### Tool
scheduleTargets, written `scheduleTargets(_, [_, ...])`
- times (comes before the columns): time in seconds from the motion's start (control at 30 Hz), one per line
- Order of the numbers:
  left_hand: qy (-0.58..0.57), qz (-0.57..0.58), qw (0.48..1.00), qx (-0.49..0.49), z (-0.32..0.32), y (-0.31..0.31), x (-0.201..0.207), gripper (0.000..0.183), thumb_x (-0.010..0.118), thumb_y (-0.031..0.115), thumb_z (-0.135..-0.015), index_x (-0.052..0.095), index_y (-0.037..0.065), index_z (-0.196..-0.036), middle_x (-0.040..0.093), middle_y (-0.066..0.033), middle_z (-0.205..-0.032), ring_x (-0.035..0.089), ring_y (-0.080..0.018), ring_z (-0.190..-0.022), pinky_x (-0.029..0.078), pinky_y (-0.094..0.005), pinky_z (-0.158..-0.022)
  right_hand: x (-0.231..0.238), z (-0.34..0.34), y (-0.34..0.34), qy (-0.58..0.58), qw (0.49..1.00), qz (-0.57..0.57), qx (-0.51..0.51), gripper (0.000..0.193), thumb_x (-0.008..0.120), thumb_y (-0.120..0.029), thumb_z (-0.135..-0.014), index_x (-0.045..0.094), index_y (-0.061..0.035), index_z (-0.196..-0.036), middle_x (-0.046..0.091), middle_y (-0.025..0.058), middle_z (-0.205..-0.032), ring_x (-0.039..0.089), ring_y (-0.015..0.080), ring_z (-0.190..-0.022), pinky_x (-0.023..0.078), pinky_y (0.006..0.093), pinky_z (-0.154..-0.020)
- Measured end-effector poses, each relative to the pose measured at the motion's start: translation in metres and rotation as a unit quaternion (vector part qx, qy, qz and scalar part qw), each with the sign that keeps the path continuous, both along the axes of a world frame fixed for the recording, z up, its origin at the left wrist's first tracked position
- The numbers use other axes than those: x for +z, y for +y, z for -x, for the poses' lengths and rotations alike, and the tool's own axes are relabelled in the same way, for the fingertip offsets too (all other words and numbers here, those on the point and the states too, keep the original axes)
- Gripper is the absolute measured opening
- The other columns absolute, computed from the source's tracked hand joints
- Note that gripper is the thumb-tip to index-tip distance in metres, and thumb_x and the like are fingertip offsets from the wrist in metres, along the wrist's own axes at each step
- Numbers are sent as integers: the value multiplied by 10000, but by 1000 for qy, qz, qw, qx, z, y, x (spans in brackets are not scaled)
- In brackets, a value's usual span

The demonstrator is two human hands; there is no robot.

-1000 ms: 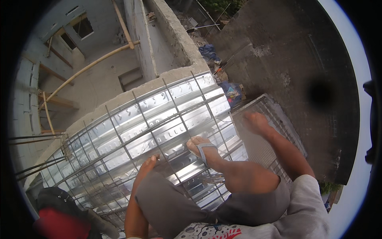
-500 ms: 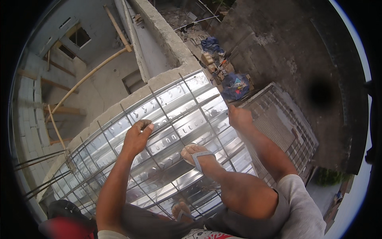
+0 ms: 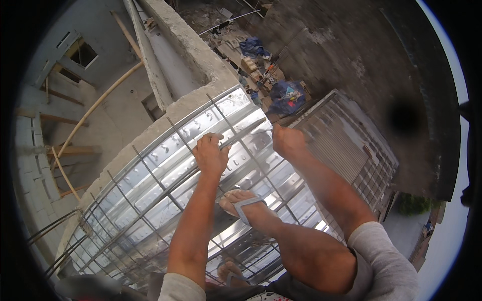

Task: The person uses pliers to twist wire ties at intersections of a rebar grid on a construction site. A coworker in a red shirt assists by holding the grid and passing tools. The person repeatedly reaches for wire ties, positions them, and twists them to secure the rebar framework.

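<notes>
Ribbed, shiny metal decking [image 3: 191, 123] lies below me, with a grid of thin steel reinforcing bars [image 3: 159, 184] over it. My left hand [image 3: 210, 155] is on one long bar near the far end of the decking, its fingers curled round the bar and the thumb on the other side. At the decking's right edge, my right hand [image 3: 288, 142] is closed in a fist. A thin wire-like line [image 3: 260, 131] shows beside that fist, but what the fingers hold is hidden. My sandalled foot [image 3: 248, 206] stands on the grid between my forearms.
A rough concrete wall top [image 3: 188, 47] borders the decking on its far side. Down to the left is a lower room with bamboo poles [image 3: 98, 110]. Beyond the right edge lie a blue plastic bag [image 3: 288, 98], debris and a lower corrugated roof [image 3: 339, 160].
My left hand has moved right and farther along the bar, closer to my right hand. The view has shifted slightly; my right fist stays at the decking's edge.
</notes>
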State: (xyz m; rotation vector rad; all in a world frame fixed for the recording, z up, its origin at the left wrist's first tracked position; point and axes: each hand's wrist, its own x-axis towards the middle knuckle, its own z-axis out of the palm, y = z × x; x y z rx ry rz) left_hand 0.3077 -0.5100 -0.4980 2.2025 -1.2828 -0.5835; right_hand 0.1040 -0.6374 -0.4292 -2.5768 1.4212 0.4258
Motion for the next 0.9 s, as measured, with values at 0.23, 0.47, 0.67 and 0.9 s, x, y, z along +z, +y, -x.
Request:
scheduleTargets(0.23, [98,13,995,22,-18,-6,-3,324,775,266,-796,727,78,-1055,674,-142,-1121,584,-328,-1093,418,-456,-982,-22,-23,-4,-36,998,46,15,121,489,-99,-869,588,-31,-854,704,209,-780,705,391,-718,549,512,-652])
scheduleTargets(0.47, [261,-7,960,100,-35,-30,-23,424,652,317,-894,696,-10,-1160,661,-233,-1199,637,-362,-1095,470,-408,-985,-28,-30,-1,-64,998,18,17,139,505,-132,-918,610,-43,-900,709,173,-785,704,375,-721,551,492,-659])
scheduleTargets(0.67, [171,-127,976,42,-22,-63,-29,390,642,361,-888,720,136,-1196,687,-139,-1222,636,-314,-1149,440,-425,-1027,-27,-21,13,-104,994,-43,-13,139,549,-180,-918,584,-48,-938,709,154,-838,689,383,-780,539,501,-717])
scheduleTargets(0.9, [272,-106,955,50,-25,-61,-27,259,696,293,-848,767,102,-1006,706,-173,-1117,648,-325,-1063,463,-425,-971,-20,-26,21,-140,980,-110,-92,256,522,-284,-985,592,-37,-984,697,210,-855,674,416,-830,517,521,-760])
